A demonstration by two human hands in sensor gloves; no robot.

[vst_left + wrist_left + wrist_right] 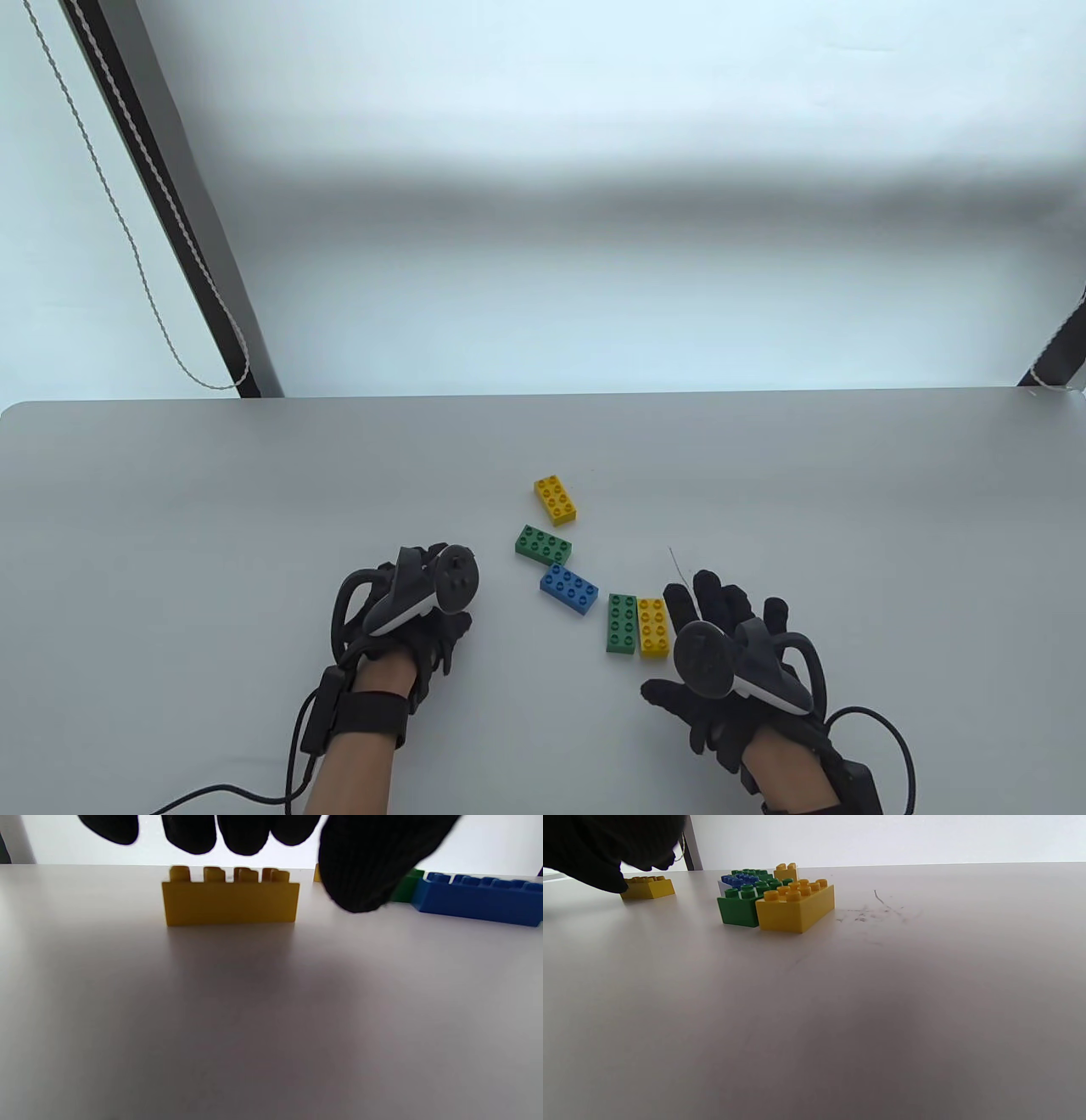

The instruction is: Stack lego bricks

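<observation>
Five bricks lie on the white table: a yellow brick, a green brick, a blue brick, and a green and yellow brick side by side. My left hand hovers over another yellow brick, which its tracker hides in the table view. Its fingers hang just above the studs and the thumb is off to the side, touching nothing. My right hand is spread open and empty, right of the green-yellow pair.
The table's far edge runs behind the bricks. A black frame bar and a hanging cord are at the back left. Faint scuff marks lie near the right hand. Glove cables trail off the bottom edge.
</observation>
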